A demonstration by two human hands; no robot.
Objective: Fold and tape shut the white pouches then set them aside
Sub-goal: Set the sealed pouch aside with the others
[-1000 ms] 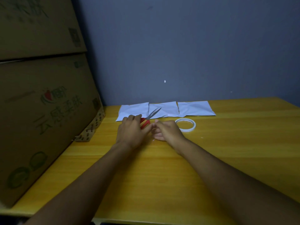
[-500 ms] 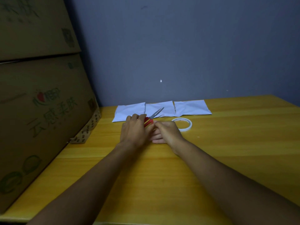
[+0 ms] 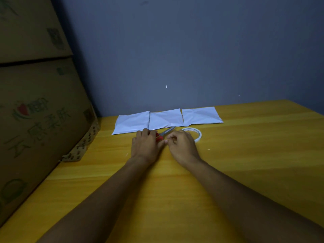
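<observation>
Head view:
Left hand (image 3: 146,146): fingers curled over the red scissors (image 3: 164,135) handle.
Right hand (image 3: 182,148): fingertips pinched; contents unclear, perhaps tape.
Pouches (image 3: 166,119): three flat by the wall, unfolded.
Roll (image 3: 192,135): beside right hand.
Risk: blades could nick a pouch; tape may curl onto itself.

A plain blue-grey wall (image 3: 192,50) fills the far side of the room, marked by one small white speck (image 3: 166,87) a little above where it meets the yellow wood-grain surface (image 3: 245,155). Two large brown cardboard boxes (image 3: 35,102) are stacked at the left, the lower one printed with a red and green logo and faded characters, its bottom corner resting on the surface close to the wall. The light is dim, with deep shadow in the corner behind the boxes.
</observation>
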